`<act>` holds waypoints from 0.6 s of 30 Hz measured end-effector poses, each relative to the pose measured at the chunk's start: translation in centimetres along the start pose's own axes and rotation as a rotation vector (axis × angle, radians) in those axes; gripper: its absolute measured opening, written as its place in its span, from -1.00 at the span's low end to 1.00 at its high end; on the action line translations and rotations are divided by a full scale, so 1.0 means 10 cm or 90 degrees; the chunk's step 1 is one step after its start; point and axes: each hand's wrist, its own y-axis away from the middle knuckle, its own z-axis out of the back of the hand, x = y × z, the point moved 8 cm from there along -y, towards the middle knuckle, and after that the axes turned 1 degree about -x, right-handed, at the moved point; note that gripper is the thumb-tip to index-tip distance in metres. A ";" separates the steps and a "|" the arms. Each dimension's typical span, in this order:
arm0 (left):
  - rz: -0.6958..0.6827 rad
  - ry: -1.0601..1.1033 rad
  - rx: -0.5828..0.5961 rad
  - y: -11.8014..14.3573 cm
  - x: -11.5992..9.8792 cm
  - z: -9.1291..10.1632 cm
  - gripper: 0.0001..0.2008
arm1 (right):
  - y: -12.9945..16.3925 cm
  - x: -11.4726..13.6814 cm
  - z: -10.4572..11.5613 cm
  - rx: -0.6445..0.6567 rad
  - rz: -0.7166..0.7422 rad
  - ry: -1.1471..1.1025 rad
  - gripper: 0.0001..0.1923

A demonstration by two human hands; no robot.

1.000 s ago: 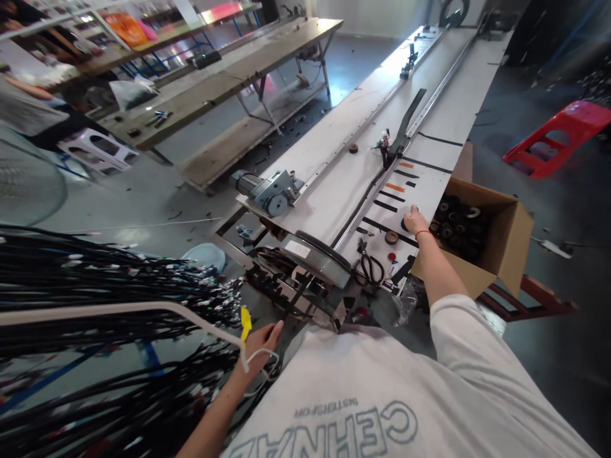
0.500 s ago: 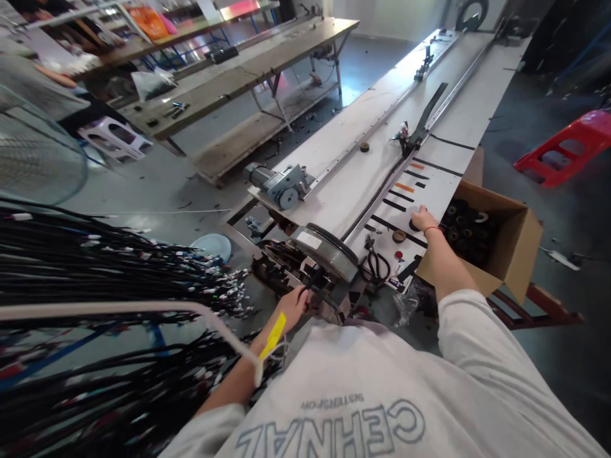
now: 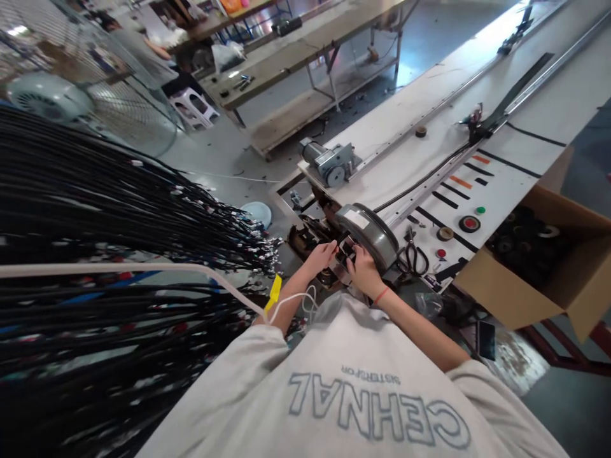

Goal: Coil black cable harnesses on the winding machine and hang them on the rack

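Both my hands are close together at the machine end of the long white table, beside a grey round housing [image 3: 367, 232] with a white label. My left hand [image 3: 323, 257] is closed, its fingertips pinched at a small dark part near the metal plate. Just right of it, my right hand [image 3: 365, 272] has its fingers bent over the same spot. What either hand grips is too small and dark to name. Black-handled scissors [image 3: 414, 257] lie on the table to the right of the housing. A brown tape roll [image 3: 445, 233] sits beyond them.
A red push button [image 3: 470, 223] in a black ring is on the white table [image 3: 515, 197]. An open cardboard box [image 3: 506, 299] of dark rolls stands at right. Black cable bundles [image 3: 119, 178] hang at left, near a fan [image 3: 52, 95]. A white cord [image 3: 214, 277] crosses my left arm.
My right hand has left the button area on the table and come in beside my left hand at the machine. The head view has shifted, so the table appears further right.
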 end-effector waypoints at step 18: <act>-0.146 -0.651 -0.013 0.02 0.17 -0.10 -0.74 | -0.52 0.28 0.06 -0.060 0.052 -0.169 -0.89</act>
